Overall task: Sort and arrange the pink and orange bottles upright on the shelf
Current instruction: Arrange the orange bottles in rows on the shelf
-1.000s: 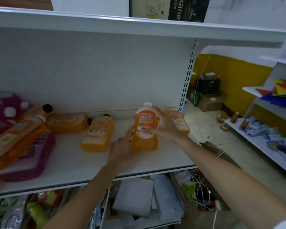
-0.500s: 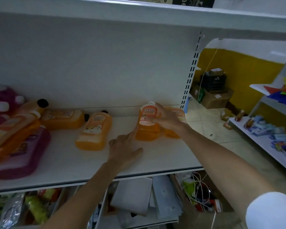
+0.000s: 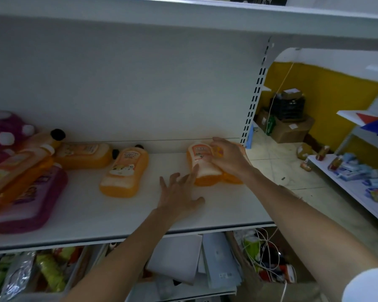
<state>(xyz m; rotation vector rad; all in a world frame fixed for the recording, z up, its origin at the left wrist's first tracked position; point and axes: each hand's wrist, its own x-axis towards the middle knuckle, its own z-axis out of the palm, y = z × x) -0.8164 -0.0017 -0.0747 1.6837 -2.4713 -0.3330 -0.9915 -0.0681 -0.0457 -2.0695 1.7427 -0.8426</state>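
Right fingers (image 3: 216, 147) curled round orange bottle (image 3: 200, 159) near shelf's (image 3: 227, 211) right end; left fingers (image 3: 191, 174) spread alongside.

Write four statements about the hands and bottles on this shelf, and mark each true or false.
1. The right hand grips an orange bottle near the right end of the shelf. True.
2. The left hand is curled into a fist. False: its fingers are spread and hold nothing.
3. A black-capped orange bottle lies flat mid-shelf. True.
4. The pink bottle at the front left stands upright. False: it lies on its side.
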